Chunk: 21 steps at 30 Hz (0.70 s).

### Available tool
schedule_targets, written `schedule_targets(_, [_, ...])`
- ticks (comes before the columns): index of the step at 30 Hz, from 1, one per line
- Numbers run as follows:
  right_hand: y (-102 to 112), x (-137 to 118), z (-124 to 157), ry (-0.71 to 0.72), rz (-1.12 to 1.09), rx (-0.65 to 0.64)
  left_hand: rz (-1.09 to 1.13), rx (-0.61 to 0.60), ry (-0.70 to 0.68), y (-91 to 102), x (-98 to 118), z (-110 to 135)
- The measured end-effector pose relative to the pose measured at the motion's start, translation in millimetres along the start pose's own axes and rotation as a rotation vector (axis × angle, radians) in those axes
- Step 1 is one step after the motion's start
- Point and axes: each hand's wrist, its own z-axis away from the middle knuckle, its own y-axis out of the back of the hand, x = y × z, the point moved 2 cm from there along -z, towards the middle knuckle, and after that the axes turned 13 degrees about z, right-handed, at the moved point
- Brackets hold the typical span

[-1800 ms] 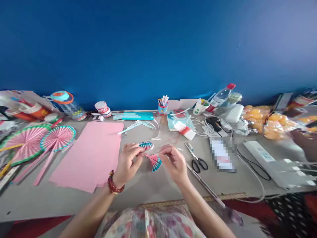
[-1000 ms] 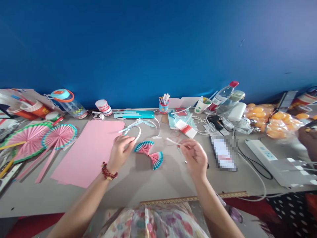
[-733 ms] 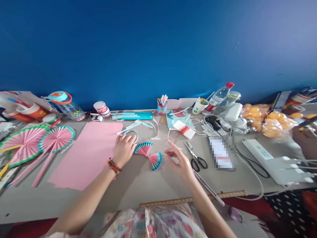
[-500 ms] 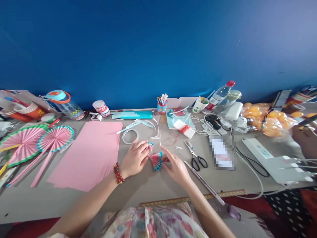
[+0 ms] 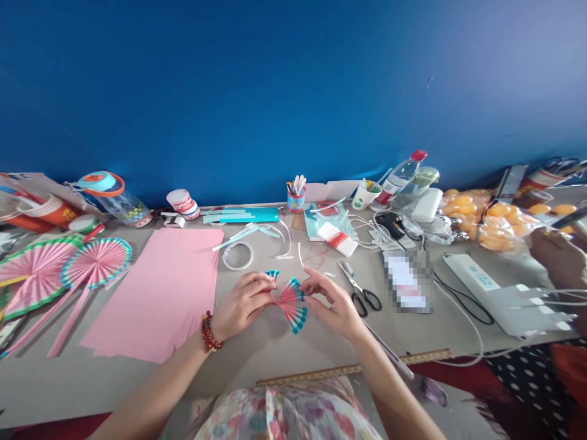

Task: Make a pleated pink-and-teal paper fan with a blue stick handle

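A small pleated paper fan [image 5: 291, 305], pink with teal edges, is held above the table between my hands. My left hand [image 5: 245, 304] pinches it at its gathered middle, and a short teal-tipped end shows above those fingers. At the fan's right edge, the thumb and fingertips of my right hand [image 5: 334, 305] grip the teal border. A thin white strip [image 5: 300, 254] rises just above the right fingertips; whether they hold it is unclear. Black-handled scissors [image 5: 360, 287] lie right of that hand, and a roll of clear tape [image 5: 238, 256] lies beyond the left one.
Pink paper sheets [image 5: 153, 293] and finished pleated fans [image 5: 98, 263] lie left. Teal strips [image 5: 243, 214], a pen cup [image 5: 296, 198] and a bottle [image 5: 401, 180] line the back. A phone [image 5: 407, 281] and power strip [image 5: 486, 287] lie right, near another person's hand [image 5: 557, 253].
The pleated fan has spread wider, its lower part fanning downward. My right hand has shifted slightly right, and the left hand has moved a little lower and left.
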Motion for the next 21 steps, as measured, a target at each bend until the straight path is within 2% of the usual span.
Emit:
schedule_targets(6, [8.3,-13.1,-9.5,0.056,-0.197,0.004,0.101,0.047,-0.095,4.3,8.3,4.8])
schedule_targets(13, [-4.9,-20.8,-15.7,0.062,-0.17,0.175,0.228,0.135,-0.125,-2.1,12.2,10.1])
schedule_targets(17, [-14.0,-29.0,-19.3,0.09,-0.121,0.228,0.301,0.183,-0.093,-7.4,11.7,11.9])
schedule_targets(21, [-16.2,-37.4,-23.4,0.067,-0.154,0.267,0.265,0.107,-0.156,-9.4,13.7,10.8])
